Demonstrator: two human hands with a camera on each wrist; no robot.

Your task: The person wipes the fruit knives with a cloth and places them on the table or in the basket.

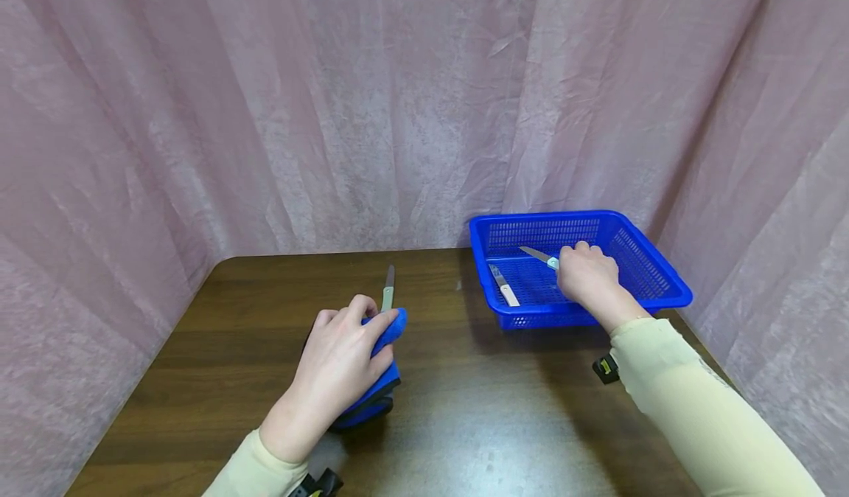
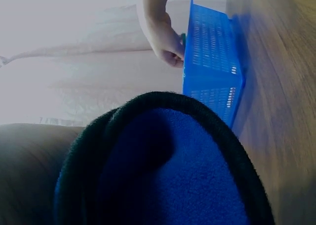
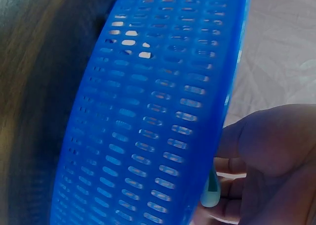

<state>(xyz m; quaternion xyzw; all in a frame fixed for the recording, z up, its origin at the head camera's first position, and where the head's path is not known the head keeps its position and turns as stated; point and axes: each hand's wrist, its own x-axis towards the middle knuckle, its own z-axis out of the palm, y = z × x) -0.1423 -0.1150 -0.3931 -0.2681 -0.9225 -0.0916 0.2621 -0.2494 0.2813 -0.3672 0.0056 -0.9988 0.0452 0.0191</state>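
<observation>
My left hand (image 1: 341,360) grips a folded blue cloth (image 1: 391,374) with black edging, close over the table. The cloth fills the lower part of the left wrist view. Just beyond the fingers, a knife (image 1: 388,288) with a pale green handle points away from me, its handle end hidden behind hand and cloth. At the right, my right hand (image 1: 589,276) reaches over the blue basket (image 1: 675,299) and holds a second knife (image 1: 540,256) by its pale handle (image 3: 211,191), blade pointing left. A third knife (image 1: 505,287), with a whitish handle, lies inside at the basket's left side.
The brown wooden table (image 1: 458,401) carries everything. Pink curtains (image 1: 398,113) hang behind it and along both sides. The basket has perforated walls and stands at the table's back right, near the curtain. A black wrist device (image 1: 606,369) hangs below the right sleeve.
</observation>
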